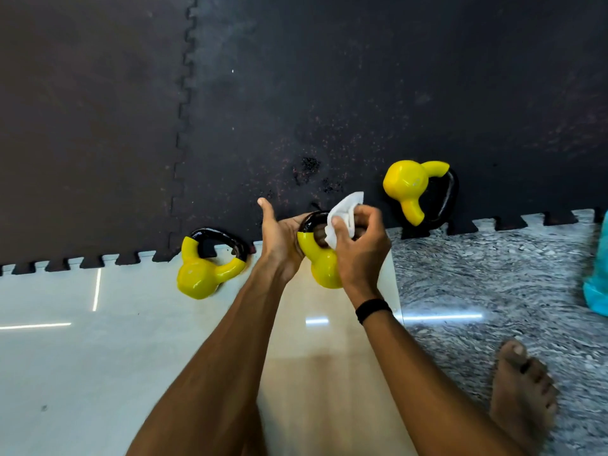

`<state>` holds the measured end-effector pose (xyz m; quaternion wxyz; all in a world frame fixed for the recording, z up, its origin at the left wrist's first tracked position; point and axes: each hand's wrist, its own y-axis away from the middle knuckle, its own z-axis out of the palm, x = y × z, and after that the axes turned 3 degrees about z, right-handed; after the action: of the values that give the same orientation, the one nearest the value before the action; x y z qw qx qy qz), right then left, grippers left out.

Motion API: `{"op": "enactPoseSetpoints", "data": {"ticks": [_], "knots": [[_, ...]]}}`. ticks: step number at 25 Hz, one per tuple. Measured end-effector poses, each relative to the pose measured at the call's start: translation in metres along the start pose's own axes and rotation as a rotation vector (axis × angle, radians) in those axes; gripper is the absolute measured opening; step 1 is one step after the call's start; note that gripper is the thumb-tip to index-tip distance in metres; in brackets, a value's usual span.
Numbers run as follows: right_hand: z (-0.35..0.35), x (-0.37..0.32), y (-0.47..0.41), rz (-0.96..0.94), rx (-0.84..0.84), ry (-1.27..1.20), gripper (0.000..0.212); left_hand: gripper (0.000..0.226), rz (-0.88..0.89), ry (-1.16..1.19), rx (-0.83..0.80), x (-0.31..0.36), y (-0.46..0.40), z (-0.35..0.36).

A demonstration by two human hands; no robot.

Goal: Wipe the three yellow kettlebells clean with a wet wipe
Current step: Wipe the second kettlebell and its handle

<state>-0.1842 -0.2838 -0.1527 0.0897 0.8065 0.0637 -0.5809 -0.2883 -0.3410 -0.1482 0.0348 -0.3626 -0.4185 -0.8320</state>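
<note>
Status: mid-task, working on the middle kettlebell. It's held up off the floor at roughly frame centre, bell toward the person, black handle pointing away to 12 o'clock.

Left hand: fingers wrapped through and around the handle from the 9 o'clock side, thumb sticking up free. This hand carries the weight.

Right hand: fingers pinched shut on the wipe, pressing it against the handle where it meets the yellow shoulder, on the 3 o'clock side. A loose corner of wipe sticks up toward 12. Black band on that wrist.

Other two:
- left kettlebell, at 9 o'clock from the held one, lying on its side across the mat edge, bell on the pale tile, handle on the mat.
- right kettlebell, at 2 o'clock, lying on its side on the mat, handle out to 3 o'clock.

Nobody is touching either. Both well apart from the hands.

Progress, my read: one of three in hand, wipe currently on the handle area; the bell body may or may not be done. Can't tell from surface shine whether left or right have been wiped: both look equally glossy. So at least this one is left to finish, possibly all three.

Bare foot at 5 o'clock, teal object cut off at 3 o'clock, not involved.
</note>
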Motion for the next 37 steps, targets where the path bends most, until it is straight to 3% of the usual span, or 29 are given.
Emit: {"op": "enactPoseSetpoints", "data": {"ticks": [4, 5, 7, 9, 11, 13, 14, 15, 18, 19, 22, 23, 27, 32, 37], "knots": [[0.017, 0.001, 0.006, -0.42, -0.405, 0.261, 0.014, 0.114, 0.018, 0.148, 0.012, 0.0, 0.0, -0.006], [0.019, 0.004, 0.0, -0.509, -0.439, 0.329, 0.015, 0.116, 0.018, 0.2, -0.009, 0.002, 0.0, -0.007], [0.02, 0.01, -0.019, -0.479, -0.323, 0.371, 0.016, 0.128, 0.01, 0.245, -0.081, 0.004, 0.0, -0.01], [0.015, 0.014, -0.034, -0.252, -0.145, 0.284, 0.015, 0.135, 0.001, 0.24, -0.151, 0.001, -0.001, -0.013], [0.014, 0.015, -0.031, -0.237, -0.239, 0.178, 0.013, 0.135, 0.004, 0.252, -0.172, -0.002, -0.001, -0.015], [0.017, 0.014, -0.013, -0.427, -0.465, 0.158, 0.015, 0.132, -0.003, 0.246, -0.134, -0.001, -0.003, -0.014], [0.014, 0.013, -0.013, -0.473, -0.498, 0.163, 0.015, 0.131, 0.0, 0.234, -0.119, -0.001, -0.004, -0.012], [0.012, 0.015, -0.018, -0.441, -0.44, 0.177, 0.014, 0.132, 0.011, 0.211, -0.116, -0.001, -0.006, -0.01], [0.007, 0.02, -0.028, -0.11, -0.002, 0.226, 0.016, 0.129, 0.025, 0.186, -0.114, -0.001, -0.003, -0.005], [0.014, 0.016, -0.021, -0.119, -0.037, 0.229, 0.017, 0.126, 0.034, 0.188, -0.085, -0.001, -0.001, -0.008], [0.025, 0.007, 0.0, -0.335, -0.365, 0.207, 0.019, 0.122, 0.016, 0.172, -0.057, -0.002, -0.002, -0.008], [0.02, 0.01, -0.005, -0.325, -0.354, 0.215, 0.019, 0.122, 0.016, 0.179, -0.06, -0.003, -0.002, -0.006], [-0.004, 0.045, -0.031, -0.031, 0.03, 0.314, 0.018, 0.122, 0.053, 0.172, -0.026, -0.005, -0.003, -0.011], [0.02, 0.011, -0.013, -0.237, -0.258, 0.185, 0.02, 0.121, 0.035, 0.163, -0.066, -0.005, -0.002, -0.003], [-0.016, 0.041, -0.034, -0.074, -0.074, 0.362, 0.02, 0.117, 0.049, 0.14, -0.003, -0.002, -0.004, -0.006]]}}
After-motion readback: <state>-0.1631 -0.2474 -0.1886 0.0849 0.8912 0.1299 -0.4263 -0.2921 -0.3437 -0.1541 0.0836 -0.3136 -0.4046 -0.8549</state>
